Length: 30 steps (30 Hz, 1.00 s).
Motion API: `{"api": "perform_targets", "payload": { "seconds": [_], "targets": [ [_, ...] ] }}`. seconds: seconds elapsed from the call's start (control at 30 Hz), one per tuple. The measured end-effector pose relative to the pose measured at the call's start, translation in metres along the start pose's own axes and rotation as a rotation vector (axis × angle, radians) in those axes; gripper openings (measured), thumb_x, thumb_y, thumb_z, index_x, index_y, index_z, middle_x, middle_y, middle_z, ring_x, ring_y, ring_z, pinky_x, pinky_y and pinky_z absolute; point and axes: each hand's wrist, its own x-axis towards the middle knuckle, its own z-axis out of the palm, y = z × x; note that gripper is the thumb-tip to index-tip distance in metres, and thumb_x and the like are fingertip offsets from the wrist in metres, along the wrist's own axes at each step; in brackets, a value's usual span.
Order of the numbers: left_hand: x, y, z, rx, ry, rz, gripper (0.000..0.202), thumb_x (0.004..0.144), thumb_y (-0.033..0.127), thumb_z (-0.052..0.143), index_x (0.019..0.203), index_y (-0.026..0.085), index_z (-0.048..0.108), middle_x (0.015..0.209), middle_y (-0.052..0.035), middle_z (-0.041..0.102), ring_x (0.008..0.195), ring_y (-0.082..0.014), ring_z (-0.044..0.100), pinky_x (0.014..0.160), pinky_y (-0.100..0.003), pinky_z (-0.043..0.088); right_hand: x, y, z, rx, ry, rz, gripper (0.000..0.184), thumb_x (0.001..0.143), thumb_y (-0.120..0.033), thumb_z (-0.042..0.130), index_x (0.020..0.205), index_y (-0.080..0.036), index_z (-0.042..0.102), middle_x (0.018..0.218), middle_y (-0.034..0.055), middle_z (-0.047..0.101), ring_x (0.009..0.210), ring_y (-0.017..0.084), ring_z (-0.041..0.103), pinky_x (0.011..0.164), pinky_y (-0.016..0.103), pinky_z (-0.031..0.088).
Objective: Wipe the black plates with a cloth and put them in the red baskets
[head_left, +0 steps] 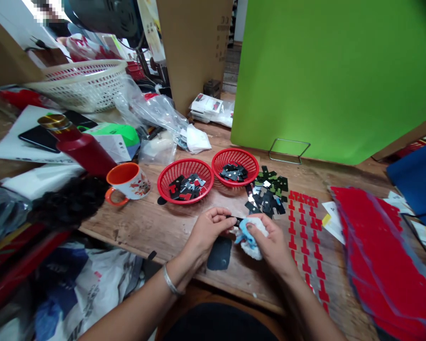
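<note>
Between thumb and fingers, my left hand (213, 226) pinches a small black flat piece (238, 221) over the table's front part. My right hand (270, 239) is closed on a white and blue cloth (252, 244), which is pressed against the piece's right end. Much of the piece is hidden by fingers and cloth. Just below the hands lies a dark rectangular pad (219, 254). Beyond them stand a left red basket (159, 187) and a right red basket (257, 166), both holding dark flat pieces. A loose pile of similar dark pieces (268, 194) lies right of the baskets.
Red T-shaped pieces (304, 246) lie in rows at right, beside red sheets (386, 255) in plastic. An orange and white mug (137, 187) and a red bottle (85, 149) are at left. A green board (323, 80) stands behind, with a wire stand (289, 150) before it.
</note>
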Motion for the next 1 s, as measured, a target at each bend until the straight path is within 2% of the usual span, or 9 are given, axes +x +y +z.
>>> {"api": "perform_targets", "payload": {
  "seconds": [0.1,0.27,0.37,0.5,0.57,0.63,0.7,0.83,1.0],
  "targets": [
    [0.001,-0.004,0.002,-0.12,0.045,-0.022,0.033,0.059,0.027,0.081,0.079,0.011,0.061,0.064,0.0015,0.059,0.052,-0.0047,0.051,0.052,-0.016,0.041,-0.005,-0.002,0.003,-0.108,-0.071,-0.035,0.024,0.078,-0.04,0.064,0.088,-0.019,0.059,0.067,-0.0013,0.06,0.056,0.014,0.053,0.052,0.022,0.042],
    [-0.004,-0.012,0.005,-0.212,-0.118,-0.086,0.032,0.066,0.028,0.077,0.091,0.011,0.067,0.083,-0.0056,0.066,0.072,-0.0099,0.06,0.068,-0.019,0.048,-0.009,0.0,0.01,-0.244,-0.001,-0.128,0.023,0.082,-0.041,0.059,0.078,-0.018,0.061,0.06,-0.0026,0.054,0.055,0.013,0.047,0.05,0.021,0.039],
    [-0.006,-0.009,0.004,-0.183,-0.095,-0.09,0.036,0.07,0.031,0.073,0.099,0.013,0.065,0.089,-0.0078,0.067,0.077,-0.014,0.063,0.071,-0.025,0.052,-0.005,0.003,0.006,-0.214,0.006,-0.08,0.029,0.082,-0.045,0.058,0.077,-0.017,0.063,0.062,-0.0015,0.055,0.056,0.013,0.048,0.05,0.021,0.039],
    [-0.009,-0.001,0.003,-0.013,-0.073,-0.061,0.044,0.067,0.03,0.075,0.105,0.014,0.059,0.08,-0.0049,0.064,0.069,-0.0153,0.064,0.064,-0.029,0.056,0.001,0.002,-0.004,-0.085,0.153,-0.045,0.032,0.083,-0.047,0.056,0.094,-0.018,0.064,0.067,-0.0014,0.059,0.057,0.013,0.051,0.053,0.022,0.041],
    [-0.01,-0.003,0.004,0.063,-0.132,-0.071,0.053,0.063,0.025,0.077,0.11,0.016,0.053,0.073,-0.001,0.062,0.064,-0.0149,0.064,0.061,-0.029,0.056,0.002,-0.001,-0.006,-0.053,0.103,-0.05,0.04,0.08,-0.043,0.06,0.113,-0.02,0.06,0.079,0.0,0.064,0.064,0.014,0.055,0.059,0.023,0.045],
    [-0.012,-0.007,0.005,0.143,-0.174,-0.07,0.054,0.062,0.021,0.075,0.108,0.018,0.047,0.066,0.0028,0.06,0.056,-0.0139,0.062,0.052,-0.027,0.055,0.003,-0.005,-0.006,-0.085,-0.025,-0.066,0.047,0.077,-0.035,0.065,0.121,-0.021,0.057,0.09,0.0012,0.066,0.07,0.015,0.058,0.064,0.024,0.046],
    [-0.013,-0.013,0.006,0.234,-0.183,-0.044,0.047,0.064,0.019,0.071,0.101,0.02,0.043,0.062,0.0048,0.059,0.047,-0.0118,0.058,0.043,-0.023,0.051,0.003,-0.007,-0.005,-0.13,-0.11,-0.071,0.038,0.074,-0.03,0.066,0.111,-0.02,0.063,0.085,0.0003,0.066,0.068,0.015,0.057,0.062,0.023,0.045],
    [-0.017,-0.02,0.009,0.349,-0.224,-0.022,0.04,0.066,0.015,0.064,0.097,0.021,0.039,0.062,0.0042,0.06,0.046,-0.0121,0.056,0.038,-0.018,0.044,0.003,-0.002,-0.002,-0.177,-0.111,-0.036,0.016,0.075,-0.03,0.064,0.085,-0.018,0.064,0.065,-0.0021,0.062,0.056,0.014,0.055,0.052,0.022,0.041],
    [-0.018,-0.019,0.006,0.422,-0.308,-0.082,0.041,0.066,0.015,0.061,0.1,0.022,0.04,0.061,0.004,0.059,0.053,-0.0155,0.06,0.041,-0.02,0.044,-0.002,0.005,0.001,-0.388,0.024,-0.169,0.025,0.08,-0.038,0.061,0.064,-0.018,0.057,0.055,-0.0031,0.051,0.054,0.012,0.045,0.048,0.021,0.033]
  ]
}}
